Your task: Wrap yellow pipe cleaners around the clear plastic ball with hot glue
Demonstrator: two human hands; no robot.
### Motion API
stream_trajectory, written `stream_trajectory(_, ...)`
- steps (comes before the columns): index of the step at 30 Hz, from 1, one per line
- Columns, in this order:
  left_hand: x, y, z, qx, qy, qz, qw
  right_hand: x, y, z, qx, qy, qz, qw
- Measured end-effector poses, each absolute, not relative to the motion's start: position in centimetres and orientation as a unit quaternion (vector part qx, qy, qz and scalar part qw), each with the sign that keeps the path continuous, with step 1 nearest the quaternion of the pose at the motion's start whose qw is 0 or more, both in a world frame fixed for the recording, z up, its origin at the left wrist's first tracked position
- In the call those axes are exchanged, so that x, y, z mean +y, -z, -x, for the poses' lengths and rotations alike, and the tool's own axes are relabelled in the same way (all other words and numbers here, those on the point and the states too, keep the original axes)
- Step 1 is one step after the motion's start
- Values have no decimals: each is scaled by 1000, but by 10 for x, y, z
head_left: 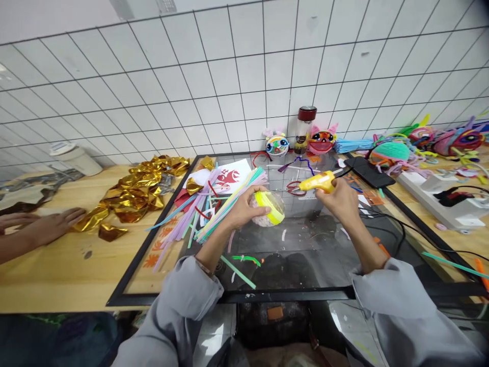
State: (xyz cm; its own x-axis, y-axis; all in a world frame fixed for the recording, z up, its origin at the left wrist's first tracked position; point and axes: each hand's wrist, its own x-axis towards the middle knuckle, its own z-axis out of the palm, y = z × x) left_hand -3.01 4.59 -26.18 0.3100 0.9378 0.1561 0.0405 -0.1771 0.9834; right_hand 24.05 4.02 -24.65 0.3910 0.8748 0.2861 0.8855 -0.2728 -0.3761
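Note:
My left hand (248, 208) is closed around a small round clear container (279, 205) with a bright yellow band and pale pinkish material on its side. In my right hand (340, 201) is a yellow glue gun (317, 182), its nozzle pointing left toward the container. A gap shows between nozzle and container. Beyond the nozzle, a pair of scissors (295, 188) with dark red handles lies on the glass panel. Beside my left hand lie bundled pastel pipe cleaners (229, 206). Nearer me is a short green pipe-cleaner piece (246, 259).
Gold foil (145, 191) is heaped on the left, near a co-worker's hands (53, 224). Decorated animal heads (277, 145) and a glass bottle (304, 130) stand by the tiled wall. To the right are a phone (369, 172), a power strip (445, 199) and black cables (405, 224).

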Motion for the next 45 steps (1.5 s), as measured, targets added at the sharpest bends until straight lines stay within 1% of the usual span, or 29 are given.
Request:
stream_trajectory(3, 46, 262, 30, 390, -442, -622, 516, 39, 248, -241, -565, 41, 732, 379)
stream_trajectory(5, 46, 262, 30, 387, -445, -621, 517, 37, 249, -238, -592, 61, 671, 441)
stream_trajectory(7, 47, 263, 31, 383, -446, -624, 515, 34, 250, -234, -619, 85, 621, 474)
stream_trajectory(10, 47, 264, 31, 381, -444, -628, 513, 30, 252, -228, -642, 125, 570, 497)
stream_trajectory(18, 46, 264, 31, 381, -440, -628, 517, 28, 258, -218, -674, 201, 492, 513)
stream_trajectory(24, 47, 267, 32, 382, -436, -638, 508, 25, 261, -215, -686, 194, 491, 501)
stream_trajectory(33, 44, 262, 31, 368, -435, -635, 521, 24, 263, -211, -675, 203, 491, 512)
stream_trajectory(45, 45, 263, 31, 357, -436, -639, 523, 20, 262, -208, -679, 168, 513, 497)
